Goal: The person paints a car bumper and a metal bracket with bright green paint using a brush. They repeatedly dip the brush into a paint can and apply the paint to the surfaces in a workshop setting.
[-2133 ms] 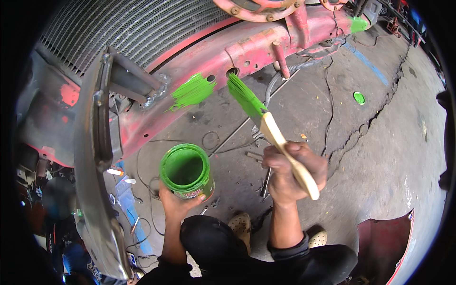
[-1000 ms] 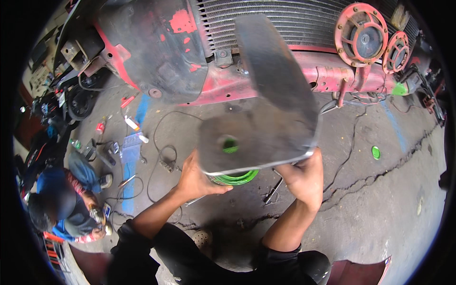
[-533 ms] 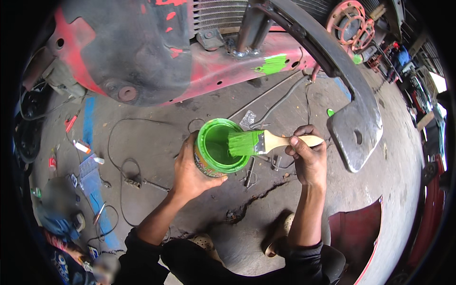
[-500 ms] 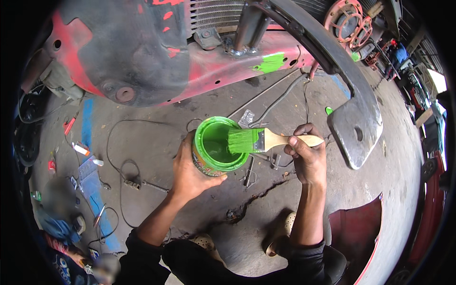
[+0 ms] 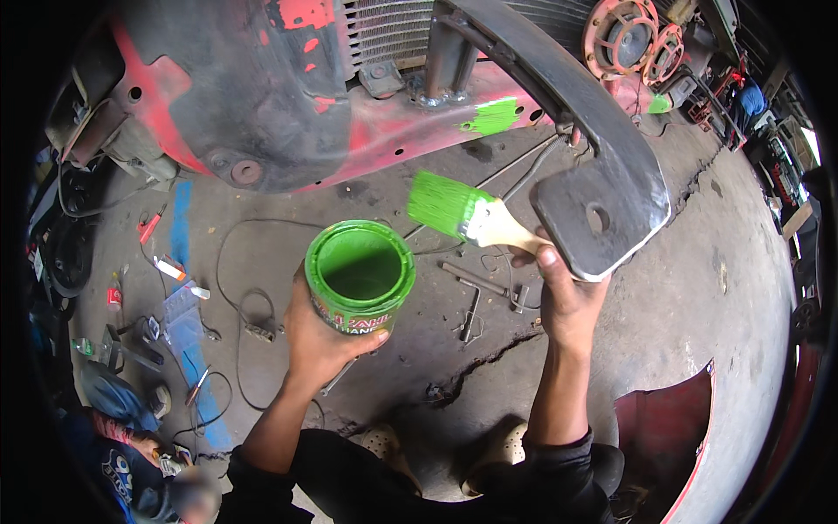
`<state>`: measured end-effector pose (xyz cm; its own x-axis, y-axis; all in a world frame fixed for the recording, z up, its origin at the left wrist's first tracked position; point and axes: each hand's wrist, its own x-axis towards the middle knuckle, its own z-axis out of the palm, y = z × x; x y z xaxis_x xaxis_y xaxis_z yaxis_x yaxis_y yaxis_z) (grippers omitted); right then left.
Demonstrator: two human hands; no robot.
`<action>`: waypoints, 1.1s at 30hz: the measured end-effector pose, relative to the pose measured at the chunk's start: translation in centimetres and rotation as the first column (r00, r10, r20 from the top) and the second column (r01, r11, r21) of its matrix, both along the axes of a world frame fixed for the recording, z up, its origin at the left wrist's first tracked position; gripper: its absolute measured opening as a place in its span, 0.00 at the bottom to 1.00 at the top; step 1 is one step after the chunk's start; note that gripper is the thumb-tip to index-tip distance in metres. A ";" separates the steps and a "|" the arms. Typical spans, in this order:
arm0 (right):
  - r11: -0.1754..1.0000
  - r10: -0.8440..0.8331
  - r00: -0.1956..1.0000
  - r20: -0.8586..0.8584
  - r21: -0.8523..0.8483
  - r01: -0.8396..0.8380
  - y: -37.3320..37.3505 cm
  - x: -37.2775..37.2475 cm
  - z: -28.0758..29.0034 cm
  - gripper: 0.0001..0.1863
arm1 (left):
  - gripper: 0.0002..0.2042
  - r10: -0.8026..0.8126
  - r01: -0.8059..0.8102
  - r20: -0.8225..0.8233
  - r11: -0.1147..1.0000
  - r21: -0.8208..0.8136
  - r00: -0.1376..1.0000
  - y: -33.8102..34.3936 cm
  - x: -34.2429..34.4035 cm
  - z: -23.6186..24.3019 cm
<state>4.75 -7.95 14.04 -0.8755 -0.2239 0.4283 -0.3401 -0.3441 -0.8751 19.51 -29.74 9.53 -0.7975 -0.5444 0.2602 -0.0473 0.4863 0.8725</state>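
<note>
Your can (image 5: 362, 303): paint-coated, glossy at the rim. Your paintbrush (image 5: 476, 220): smooth wood handle (image 5: 508, 230), bristles (image 5: 439, 205) coated in paint. Before you: 1 bracket (image 5: 611, 131), smooth bare-looking metal, dull sheen; 1 beam (image 5: 419, 140), scuffed matt paint; floor (image 5: 716, 262), rough cracked concrete.

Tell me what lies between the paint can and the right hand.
Head view: between the paint can and the right hand, loose metal tools show on the concrete floor below.

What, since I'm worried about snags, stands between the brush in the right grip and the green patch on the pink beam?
Nothing visible lies between the brush bristles and the green patch. The dark metal bracket is right of that line, overlapping the right grip in view; whether they touch is unclear.
</note>
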 end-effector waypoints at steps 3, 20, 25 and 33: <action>0.998 -0.001 0.997 -0.078 0.068 0.006 -1.6 -0.4 -0.4 0.08 | 0.47 0.038 -0.039 -0.037 0.999 -0.028 0.999 -0.7 1.3 -1.7; 0.858 -0.446 0.763 -0.469 0.021 0.514 -0.9 -4.6 -1.0 0.09 | 0.46 0.070 -0.074 -0.060 0.995 -0.070 0.996 -1.1 2.3 -2.0; 0.732 -0.558 0.635 -0.534 0.044 0.680 -0.2 -3.1 -1.5 0.09 | 0.48 0.064 -0.070 -0.057 0.991 -0.118 0.996 -1.9 1.8 -2.7; 0.788 -0.397 0.421 -0.815 -0.068 0.612 -8.8 1.0 -2.5 0.14 | 0.50 0.074 -0.076 -0.020 0.992 -0.105 0.997 -2.0 -0.3 -5.0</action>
